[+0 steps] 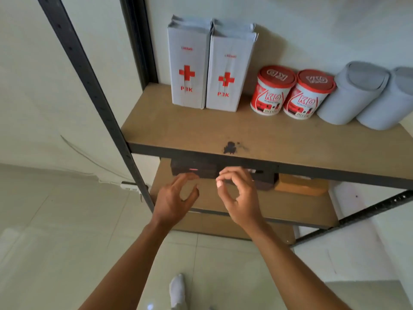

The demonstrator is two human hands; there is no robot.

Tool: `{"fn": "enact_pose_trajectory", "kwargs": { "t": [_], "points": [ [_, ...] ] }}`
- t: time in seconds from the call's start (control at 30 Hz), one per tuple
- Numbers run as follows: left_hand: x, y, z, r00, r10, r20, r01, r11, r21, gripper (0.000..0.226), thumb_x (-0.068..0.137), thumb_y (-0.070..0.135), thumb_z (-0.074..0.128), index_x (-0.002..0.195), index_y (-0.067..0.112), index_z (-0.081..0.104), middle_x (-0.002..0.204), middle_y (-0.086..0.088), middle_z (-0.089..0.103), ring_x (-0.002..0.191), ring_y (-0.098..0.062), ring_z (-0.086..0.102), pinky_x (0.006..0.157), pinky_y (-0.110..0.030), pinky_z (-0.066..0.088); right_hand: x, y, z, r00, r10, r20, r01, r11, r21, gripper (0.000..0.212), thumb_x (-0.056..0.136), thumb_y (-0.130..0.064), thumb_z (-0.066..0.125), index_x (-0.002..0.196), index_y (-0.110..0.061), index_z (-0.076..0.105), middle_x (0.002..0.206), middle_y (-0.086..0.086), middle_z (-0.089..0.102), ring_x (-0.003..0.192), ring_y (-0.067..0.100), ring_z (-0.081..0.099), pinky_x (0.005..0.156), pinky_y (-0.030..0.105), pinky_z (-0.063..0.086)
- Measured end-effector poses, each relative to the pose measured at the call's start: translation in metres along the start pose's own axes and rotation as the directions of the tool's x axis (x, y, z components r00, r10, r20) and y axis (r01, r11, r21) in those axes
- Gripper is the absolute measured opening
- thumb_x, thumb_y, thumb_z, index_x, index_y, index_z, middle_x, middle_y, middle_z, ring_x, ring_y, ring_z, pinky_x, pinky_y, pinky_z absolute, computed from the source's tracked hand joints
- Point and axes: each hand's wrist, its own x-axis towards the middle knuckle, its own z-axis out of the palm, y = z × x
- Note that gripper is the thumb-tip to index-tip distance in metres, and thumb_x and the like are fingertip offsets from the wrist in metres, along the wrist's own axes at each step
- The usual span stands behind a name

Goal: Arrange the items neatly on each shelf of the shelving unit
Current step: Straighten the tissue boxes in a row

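The left hand (175, 199) and right hand (240, 198) hover empty, fingers loosely curled, before the dark boxes (194, 170) on the lower shelf (290, 204), probably reaching to straighten them.

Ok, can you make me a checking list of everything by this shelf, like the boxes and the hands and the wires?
Surface: brown top shelf board, dark stain near its front edge.
Job's things: two white red-cross boxes, two red-lidded tins, two grey rolls, in a row at the back; lower shelf holds dark boxes and a brown parcel.
Clutter: nothing seen.
Hands: left hand and right hand before the lower shelf, fingers loosely curled, holding nothing.
Cables: thin wire down the wall toward a white power strip.
Surroundings: pale wall, tiled floor, a foot in a white sock.
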Motion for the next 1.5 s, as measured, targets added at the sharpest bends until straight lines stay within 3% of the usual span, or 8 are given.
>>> {"fn": "enact_pose_trajectory", "kwargs": {
  "t": [0.2, 0.4, 0.5, 0.6, 0.7, 0.93, 1.2, 1.5],
  "points": [
    [-0.04, -0.058, 0.046, 0.975, -0.146, 0.168, 0.135, 0.988, 0.076, 0.034, 0.09, 0.03, 0.074, 0.121, 0.018, 0.064, 0.124, 0.004, 0.069, 0.107, -0.011, 0.066, 0.083, -0.023, 0.054, -0.082, 0.074, 0.044, 0.941, 0.203, 0.269, -0.194, 0.979, -0.061, 0.005, 0.098, -0.028, 0.069, 0.1, -0.023, 0.069, 0.11, -0.012, 0.059, 0.117, 0.01, 0.054, 0.102, 0.021, 0.042],
    [-0.036, -0.145, 0.098, 0.961, -0.177, 0.211, 0.134, 0.97, 0.204, 0.036, 0.09, 0.033, 0.071, 0.123, 0.022, 0.062, 0.125, 0.004, 0.066, 0.108, -0.017, 0.064, 0.081, -0.035, 0.058, -0.098, 0.179, 0.108, 0.88, 0.3, 0.369, -0.247, 0.951, -0.186, 0.019, 0.094, -0.033, 0.07, 0.109, -0.021, 0.068, 0.115, -0.007, 0.058, 0.115, 0.012, 0.05, 0.098, 0.018, 0.039],
    [-0.02, -0.191, 0.128, 0.973, -0.151, 0.174, 0.095, 0.951, 0.294, 0.043, 0.089, 0.04, 0.071, 0.126, 0.023, 0.06, 0.129, 0.001, 0.062, 0.115, -0.02, 0.058, 0.085, -0.038, 0.055, -0.091, 0.231, 0.143, 0.892, 0.287, 0.348, -0.206, 0.946, -0.252, 0.023, 0.094, -0.035, 0.071, 0.112, -0.022, 0.067, 0.118, -0.006, 0.058, 0.116, 0.014, 0.05, 0.098, 0.03, 0.045],
    [0.003, -0.232, 0.154, 0.989, -0.087, 0.122, 0.027, 0.902, 0.43, 0.065, 0.083, 0.053, 0.071, 0.137, 0.024, 0.05, 0.143, -0.002, 0.05, 0.13, -0.026, 0.046, 0.105, -0.045, 0.045, -0.08, 0.273, 0.167, 0.924, 0.233, 0.304, -0.125, 0.933, -0.336, 0.032, 0.092, -0.042, 0.069, 0.115, -0.021, 0.065, 0.118, -0.003, 0.057, 0.116, 0.02, 0.051, 0.102, 0.037, 0.044],
    [0.034, -0.264, 0.176, 0.994, -0.064, 0.084, 0.009, 0.843, 0.538, 0.095, 0.074, 0.069, 0.072, 0.149, 0.025, 0.032, 0.155, -0.005, 0.034, 0.143, -0.031, 0.031, 0.118, -0.05, 0.03, -0.07, 0.302, 0.184, 0.947, 0.2, 0.249, -0.067, 0.886, -0.459, 0.057, 0.088, -0.066, 0.057, 0.124, -0.022, 0.061, 0.126, -0.002, 0.052, 0.12, 0.023, 0.05, 0.107, 0.039, 0.041],
    [0.102, -0.304, 0.195, 0.992, -0.019, 0.123, -0.069, 0.738, 0.672, 0.136, 0.051, 0.091, 0.067, 0.158, 0.025, 0.014, 0.166, -0.006, 0.012, 0.154, -0.032, 0.009, 0.123, -0.059, 0.011, -0.078, 0.327, 0.215, 0.943, 0.268, 0.197, -0.103, 0.799, -0.593, 0.088, 0.079, -0.093, 0.034, 0.142, -0.032, 0.045, 0.147, -0.006, 0.038, 0.137, 0.023, 0.037, 0.119, 0.044, 0.03],
    [0.119, -0.317, 0.199, 0.991, 0.059, 0.117, -0.126, 0.677, 0.725, 0.131, 0.047, 0.097, 0.061, 0.153, 0.026, 0.032, 0.157, 0.005, 0.04, 0.146, -0.021, 0.034, 0.11, -0.049, 0.04, -0.075, 0.328, 0.215, 0.942, 0.262, 0.208, -0.086, 0.791, -0.605, 0.084, 0.078, -0.094, 0.037, 0.141, -0.038, 0.043, 0.145, -0.016, 0.04, 0.138, 0.015, 0.038, 0.119, 0.04, 0.032],
    [0.133, -0.328, 0.197, 0.985, 0.086, 0.147, -0.165, 0.686, 0.709, 0.126, 0.05, 0.094, 0.065, 0.152, 0.027, 0.033, 0.154, 0.004, 0.044, 0.143, -0.023, 0.038, 0.11, -0.053, 0.04, -0.076, 0.328, 0.218, 0.952, 0.245, 0.184, -0.083, 0.785, -0.613, 0.082, 0.078, -0.094, 0.035, 0.139, -0.041, 0.043, 0.144, -0.019, 0.04, 0.137, 0.012, 0.039, 0.12, 0.039, 0.031]
  ]
}}
